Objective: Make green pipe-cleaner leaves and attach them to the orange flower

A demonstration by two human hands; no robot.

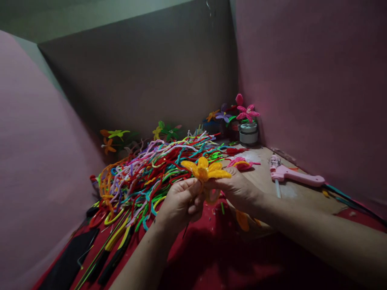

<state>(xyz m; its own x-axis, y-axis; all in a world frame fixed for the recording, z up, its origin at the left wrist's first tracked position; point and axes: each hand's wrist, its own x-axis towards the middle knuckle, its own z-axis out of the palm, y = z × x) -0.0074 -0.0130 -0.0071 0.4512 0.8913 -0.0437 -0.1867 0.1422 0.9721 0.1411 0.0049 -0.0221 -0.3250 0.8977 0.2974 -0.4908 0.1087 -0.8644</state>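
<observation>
Beyond the held yellow flower [202, 172], a pot [248, 137] holds a pink flower [248, 113].

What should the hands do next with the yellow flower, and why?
Perhaps gently shape the right-side petal with the right hand, while the left hand steadies the yellow flower. That seems easiest because the left hand pinches just beneath the flower, and the right hand is right at that petal.

dim overall | back wall [136, 76] murky | dark shadow across red surface [208, 245] | fine detail soft | edges stretched
</observation>
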